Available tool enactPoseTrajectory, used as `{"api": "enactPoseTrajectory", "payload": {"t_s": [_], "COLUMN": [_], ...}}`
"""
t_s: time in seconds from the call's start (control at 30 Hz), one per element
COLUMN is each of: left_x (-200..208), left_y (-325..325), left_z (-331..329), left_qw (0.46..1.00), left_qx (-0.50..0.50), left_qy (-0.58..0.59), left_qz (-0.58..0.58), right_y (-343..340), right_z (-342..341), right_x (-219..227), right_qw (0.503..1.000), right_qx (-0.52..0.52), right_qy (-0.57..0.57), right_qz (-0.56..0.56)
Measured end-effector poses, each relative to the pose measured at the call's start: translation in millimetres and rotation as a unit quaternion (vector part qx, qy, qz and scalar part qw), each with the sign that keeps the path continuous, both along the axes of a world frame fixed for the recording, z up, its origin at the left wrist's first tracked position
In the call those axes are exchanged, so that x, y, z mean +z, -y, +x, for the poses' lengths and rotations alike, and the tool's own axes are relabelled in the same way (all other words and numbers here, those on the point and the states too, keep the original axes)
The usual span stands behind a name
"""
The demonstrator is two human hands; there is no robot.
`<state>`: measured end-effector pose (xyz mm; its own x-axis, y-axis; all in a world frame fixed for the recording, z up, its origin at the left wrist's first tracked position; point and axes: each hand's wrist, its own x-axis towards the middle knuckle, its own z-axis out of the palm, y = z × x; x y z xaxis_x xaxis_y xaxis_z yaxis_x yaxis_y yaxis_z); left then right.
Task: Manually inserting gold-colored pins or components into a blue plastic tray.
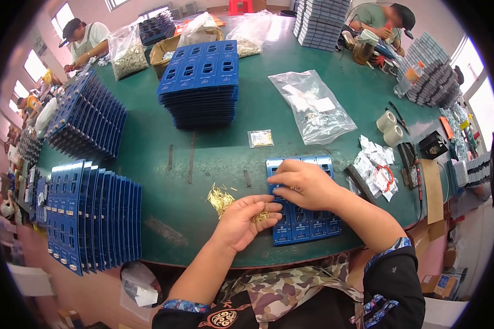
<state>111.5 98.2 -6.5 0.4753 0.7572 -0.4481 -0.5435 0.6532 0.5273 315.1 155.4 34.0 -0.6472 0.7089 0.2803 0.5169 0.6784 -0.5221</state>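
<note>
My left hand is palm up and cupped, with a small heap of thin gold metal pins lying on its fingers. Beside it on the green table sits a loose pile of similar gold pins. A blue circuit board panel, divided into several units, lies flat in front of me. Over the panel's upper left part is my right hand, its fingers bent and thumb drawn in. Whatever its fingertips pinch is too small to make out. The hand covers much of the panel's middle.
Blue panels stand in a tall stack and in leaning rows at left. A small bag of gold parts and a larger clear bag lie ahead. Tape rolls and red-handled pliers are at right. Two people work across the table.
</note>
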Motion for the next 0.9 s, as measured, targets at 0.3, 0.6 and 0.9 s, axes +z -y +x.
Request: {"api": "enactPoseTrajectory", "payload": {"t_s": [0.3,0.6,0.9], "left_x": [-7,-9,0], "left_y": [0,0,-1], "left_z": [2,2,2], "left_qw": [0.998,0.998,0.999], "left_qx": [-0.033,-0.032,0.047], "left_qy": [0.039,0.046,0.012], "left_qz": [0.02,0.027,-0.018], "right_y": [-7,-11,-34], "right_z": [-8,-3,18], "right_x": [0,-14,-20], "right_qw": [0.988,0.993,0.988], "right_qx": [0.14,0.078,-0.117], "right_qy": [0.053,-0.071,-0.007], "right_qz": [0.028,-0.048,-0.104]}}
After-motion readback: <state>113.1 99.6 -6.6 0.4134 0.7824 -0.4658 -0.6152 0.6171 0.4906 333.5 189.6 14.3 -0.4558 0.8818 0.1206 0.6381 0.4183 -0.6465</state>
